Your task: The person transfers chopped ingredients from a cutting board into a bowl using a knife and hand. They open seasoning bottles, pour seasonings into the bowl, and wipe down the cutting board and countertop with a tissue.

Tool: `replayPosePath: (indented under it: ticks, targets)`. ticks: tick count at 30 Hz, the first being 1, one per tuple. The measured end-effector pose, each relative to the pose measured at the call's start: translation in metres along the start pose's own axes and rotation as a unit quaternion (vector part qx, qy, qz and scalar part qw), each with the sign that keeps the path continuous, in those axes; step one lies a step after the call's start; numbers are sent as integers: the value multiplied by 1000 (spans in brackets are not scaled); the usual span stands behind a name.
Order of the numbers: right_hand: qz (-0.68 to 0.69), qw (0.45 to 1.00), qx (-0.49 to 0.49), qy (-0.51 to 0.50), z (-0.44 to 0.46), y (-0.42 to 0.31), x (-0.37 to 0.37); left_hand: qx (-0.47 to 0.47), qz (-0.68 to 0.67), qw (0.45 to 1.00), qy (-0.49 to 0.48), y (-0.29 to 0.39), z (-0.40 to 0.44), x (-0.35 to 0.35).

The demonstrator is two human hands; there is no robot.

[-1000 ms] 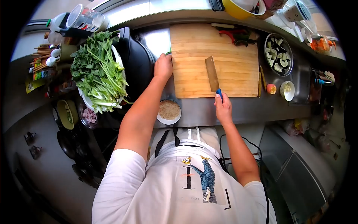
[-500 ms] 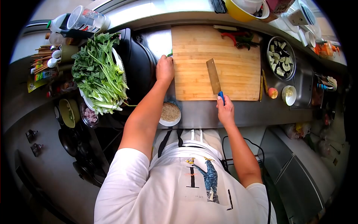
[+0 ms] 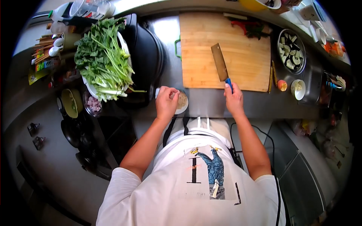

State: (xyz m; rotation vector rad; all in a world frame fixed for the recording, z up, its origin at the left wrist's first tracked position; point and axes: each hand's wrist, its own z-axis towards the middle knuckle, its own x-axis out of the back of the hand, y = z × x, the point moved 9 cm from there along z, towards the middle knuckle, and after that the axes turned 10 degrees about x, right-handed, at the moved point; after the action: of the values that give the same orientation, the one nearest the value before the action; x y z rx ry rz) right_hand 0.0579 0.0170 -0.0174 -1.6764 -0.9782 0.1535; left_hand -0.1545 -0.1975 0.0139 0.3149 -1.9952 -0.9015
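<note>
Plainly, the right hand (image 3: 234,102) is closed round the blue handle of a cleaver (image 3: 219,63); the blade points forward from the fingers, over the near half of the wooden cutting board (image 3: 245,56), though whether it touches the wood cannot be told; the hand itself is just off the board's near edge; the left hand (image 3: 167,104), well apart from the cleaver, is at the white bowl (image 3: 183,110), covering part of it, fingers curled toward the thumb; whether they pinch anything cannot be told; a green handle (image 3: 176,49) juts from the board's left edge.
</note>
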Motion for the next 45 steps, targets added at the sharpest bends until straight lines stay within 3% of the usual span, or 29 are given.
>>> replayPosePath:
  ticks: [3,8,10,12,14,18,20,24,28,30,45]
  targets:
    - [-35,998,58,0,3,-12,-7,24,60,998,-8,-40,-10,-1]
    - [-42,997,57,-29,-2,-15,-18,45,12,999,-9,-46,-18,1]
    - [-30,998,52,-35,-5,-17,-23,16,34,999,-7,-35,-24,2]
    - [-37,998,37,-48,-4,-19,-27,45,62,997,-18,-38,-22,-1]
    - [-26,998,29,-57,-4,-14,-32,-33,111,993,-4,-26,-23,-3]
    - [45,997,1,-58,-4,-14,-37,-84,129,988,22,12,2,-2]
    - [47,997,-1,-54,-1,-9,-36,-77,75,994,29,31,35,-3]
    - [52,998,-17,-44,0,-1,-31,-162,144,970,106,67,111,-18]
    - [22,999,-19,-26,-3,-1,-22,-144,213,964,70,71,163,-54]
    - [22,999,-36,-9,-7,-3,-15,-64,297,952,22,55,183,-70]
    - [63,997,-44,28,-6,24,11,-119,337,934,-9,50,193,-76]
